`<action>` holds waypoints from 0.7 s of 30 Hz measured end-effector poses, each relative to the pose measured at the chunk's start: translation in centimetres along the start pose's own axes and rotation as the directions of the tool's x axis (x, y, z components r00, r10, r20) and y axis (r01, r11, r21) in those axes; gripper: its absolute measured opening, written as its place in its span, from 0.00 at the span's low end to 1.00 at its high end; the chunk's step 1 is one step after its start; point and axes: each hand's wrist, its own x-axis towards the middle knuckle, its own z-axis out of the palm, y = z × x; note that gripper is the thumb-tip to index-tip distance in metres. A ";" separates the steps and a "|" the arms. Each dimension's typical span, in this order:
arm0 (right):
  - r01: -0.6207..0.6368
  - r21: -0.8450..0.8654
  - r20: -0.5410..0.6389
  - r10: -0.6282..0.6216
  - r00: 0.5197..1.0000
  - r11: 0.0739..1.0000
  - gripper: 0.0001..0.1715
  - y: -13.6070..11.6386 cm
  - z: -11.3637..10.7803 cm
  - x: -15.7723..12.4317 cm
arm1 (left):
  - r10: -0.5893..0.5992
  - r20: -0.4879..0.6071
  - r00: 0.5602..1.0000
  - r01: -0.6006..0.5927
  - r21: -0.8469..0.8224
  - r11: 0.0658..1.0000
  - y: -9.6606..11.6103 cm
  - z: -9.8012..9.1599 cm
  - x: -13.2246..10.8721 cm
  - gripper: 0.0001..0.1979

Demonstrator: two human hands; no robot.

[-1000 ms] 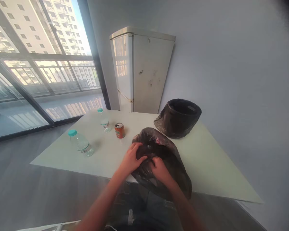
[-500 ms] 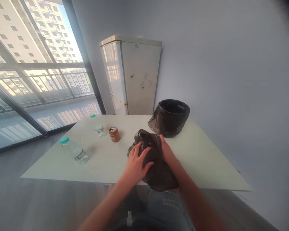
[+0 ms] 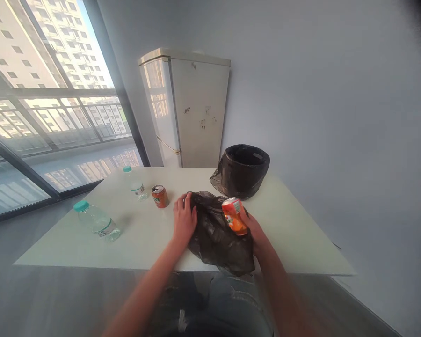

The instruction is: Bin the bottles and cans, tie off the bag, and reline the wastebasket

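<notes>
My right hand (image 3: pixel 257 234) is closed round an orange soda can (image 3: pixel 234 216), tilted over a crumpled black plastic bag (image 3: pixel 217 238). Part of that bag lies under the can and against my right fingers. At the bag's left edge, my left hand (image 3: pixel 185 219) grips the thin plastic, with the fingertips partly hidden in its folds. The bag rests on the white table near the front edge. A second orange soda can (image 3: pixel 160 196) stands upright on the table, left of my left hand.
Two clear plastic bottles with teal caps stand at the left, a nearer bottle (image 3: pixel 97 222) and a farther bottle (image 3: pixel 136 186). Behind the bag is a bin lined with black plastic (image 3: pixel 243 175). The white table (image 3: pixel 294 234) has its front edge close to my legs. A fridge (image 3: pixel 201 112) stands beyond.
The can has come into sight in my right hand above the bag. My left hand has moved left to the bag's edge, and the bag is spread wider. The view has shifted slightly.
</notes>
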 end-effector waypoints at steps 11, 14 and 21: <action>0.183 -0.266 0.217 -0.126 0.968 0.947 0.33 -0.3 1.9 -0.1 | -0.086 0.306 0.948 0.252 -0.561 0.789 4.8 -2.4 -2.9 0.24; 0.152 -0.354 0.036 -0.149 0.988 0.923 0.25 1.6 -0.1 1.4 | -0.170 0.249 0.954 0.298 -0.699 0.651 4.2 -4.0 -3.5 0.28; 0.116 -0.614 -0.284 -0.356 0.890 0.781 0.23 5.0 -5.4 5.2 | -0.451 0.070 0.890 0.275 -0.870 0.409 -2.4 -8.9 -3.6 0.28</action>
